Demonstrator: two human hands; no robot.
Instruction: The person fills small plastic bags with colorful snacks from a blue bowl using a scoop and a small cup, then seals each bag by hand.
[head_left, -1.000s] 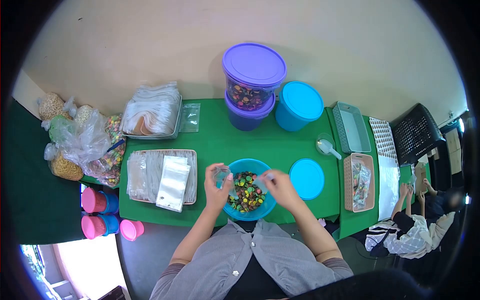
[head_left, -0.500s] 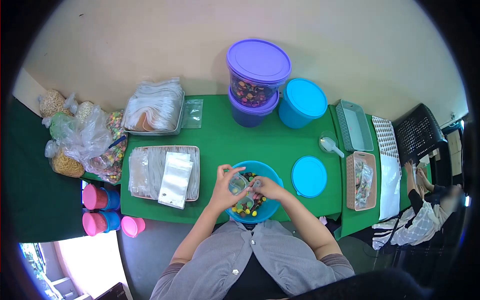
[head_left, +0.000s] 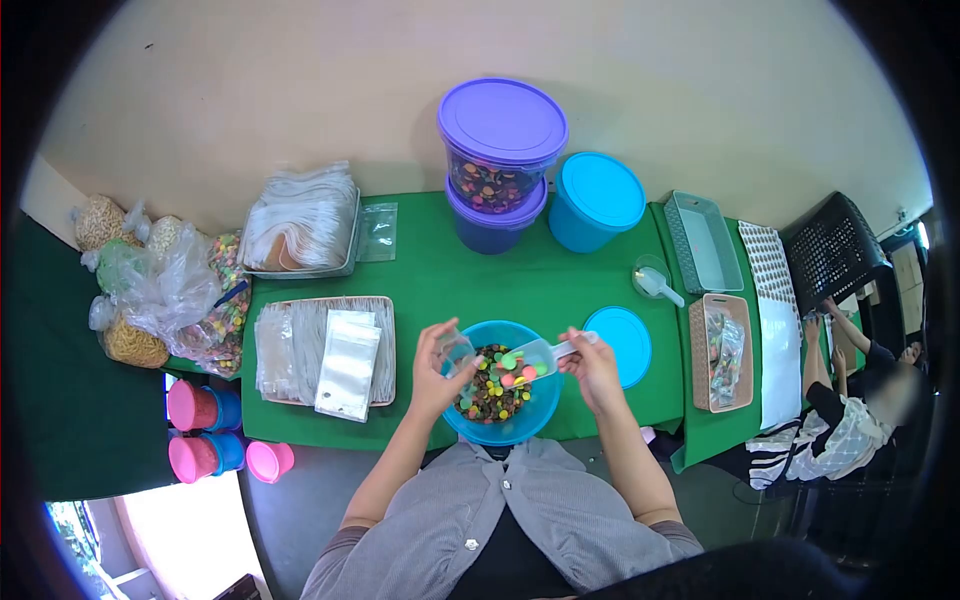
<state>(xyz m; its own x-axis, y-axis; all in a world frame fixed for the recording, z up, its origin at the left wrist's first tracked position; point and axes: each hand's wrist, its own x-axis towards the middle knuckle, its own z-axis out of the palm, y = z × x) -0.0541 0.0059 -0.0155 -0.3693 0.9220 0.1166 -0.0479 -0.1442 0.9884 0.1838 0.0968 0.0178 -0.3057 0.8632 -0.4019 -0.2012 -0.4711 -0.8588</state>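
Inspected nearest first: one blue bowl (head_left: 548,400) of multicoloured round candies (head_left: 494,404) sits at the near edge of the surface (head_left: 430,255). The left hand (head_left: 436,377), fingers curled round it, holds one clear cup (head_left: 457,352) above the bowl's left side; the right hand (head_left: 594,374) grips the handle of one clear scoop (head_left: 542,356), loaded with candies, over the bowl. One blue lid (head_left: 618,347) lies flat to the bowl's right. Two trays of clear bags stand at left, one pink (head_left: 394,350), one grey (head_left: 300,274). At right, a second scoop (head_left: 662,288) rests in a cup, near two baskets: one beige (head_left: 741,400) holding filled packets, one grey-green (head_left: 732,265). Farther back are one blue tub (head_left: 598,203) and two stacked purple-lidded tubs (head_left: 503,122). The surface wears green cloth; a plain beige wall (head_left: 330,80) stands behind; another person (head_left: 835,440) is at far right.
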